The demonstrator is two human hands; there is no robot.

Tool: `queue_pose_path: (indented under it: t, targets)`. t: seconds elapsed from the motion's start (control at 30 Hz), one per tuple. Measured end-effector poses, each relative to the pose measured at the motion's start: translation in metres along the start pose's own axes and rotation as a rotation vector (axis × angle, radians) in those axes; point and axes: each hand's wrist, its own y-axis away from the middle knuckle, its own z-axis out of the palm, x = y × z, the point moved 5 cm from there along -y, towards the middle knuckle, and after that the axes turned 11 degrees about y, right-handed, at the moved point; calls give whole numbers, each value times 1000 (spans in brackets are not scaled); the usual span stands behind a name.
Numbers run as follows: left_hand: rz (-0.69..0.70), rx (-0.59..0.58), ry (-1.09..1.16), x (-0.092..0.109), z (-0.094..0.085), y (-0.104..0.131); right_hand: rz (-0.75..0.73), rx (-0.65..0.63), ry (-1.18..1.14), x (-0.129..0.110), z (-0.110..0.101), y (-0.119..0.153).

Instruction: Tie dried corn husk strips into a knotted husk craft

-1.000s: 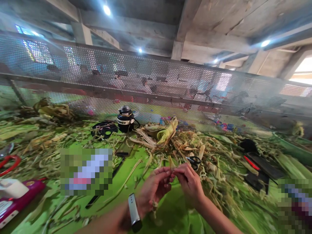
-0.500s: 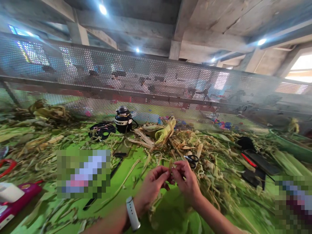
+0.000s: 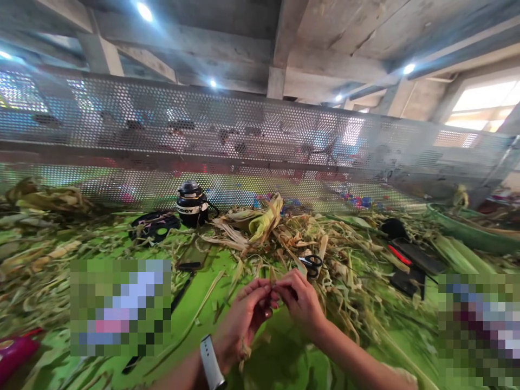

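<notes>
My left hand (image 3: 248,310), with a pale watch (image 3: 212,362) on its wrist, is closed in a pinch at the lower middle. The fingertips of my right hand (image 3: 299,299) meet it from the right, also pinched. A small yellowish piece of husk (image 3: 268,274) shows at the fingertips; which hand grips it is hard to tell. Some dry husk hangs below my left palm. Black-handled scissors (image 3: 312,262) lie just beyond my right hand. Dry corn husks (image 3: 264,222) are heaped farther back on the green surface (image 3: 189,319).
A black jar-shaped bottle (image 3: 192,205) stands at the back beside a black round object (image 3: 154,226). At right are dark flat objects (image 3: 408,276) and a green basin (image 3: 483,236). Husk strips cover both sides. A perforated metal screen (image 3: 244,146) runs behind, with people beyond it.
The view has turned slightly right, so things appear shifted left. My fingertips have come closer together, and husk now shows beneath my left palm.
</notes>
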Motion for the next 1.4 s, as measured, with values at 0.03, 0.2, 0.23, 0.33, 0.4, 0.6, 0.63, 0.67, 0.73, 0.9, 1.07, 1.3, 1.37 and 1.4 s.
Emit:
queue_pose_path:
  t: [0.03,0.2,0.23,0.33,0.4,0.6,0.63,0.67,0.73,0.9,1.07,1.3,1.37,1.4]
  targets:
    - [6,-6,-18,0,0,1,19,1,-1,0,1,1]
    - [72,-37,-234,2,0,7,192,-78,-132,0,10,6]
    - [96,-43,-283,3,0,8,225,-97,-171,0,11,7]
    - [142,-74,-409,6,4,8,278,-120,-280,-1,12,7]
    - [157,-99,-459,7,7,7,283,-131,-334,-3,12,7]
    - [212,-116,-530,8,8,5,264,-149,-377,-6,12,6]
    - [205,-118,-543,7,7,5,270,-148,-381,-5,13,6]
    - [191,-125,-551,6,7,5,278,-145,-387,-4,13,6]
    - [152,-136,-551,4,6,5,292,-126,-386,-1,13,6]
    - [79,-75,-498,6,3,4,236,-110,-300,1,10,6]
    - [30,-33,-454,10,1,1,226,-99,-248,2,6,6]
    - [124,28,-395,12,-1,0,238,-146,-103,1,2,1]
    - [135,5,-422,12,1,1,223,-210,-77,0,3,1]
    - [142,-9,-436,12,3,1,219,-229,-66,0,4,1]
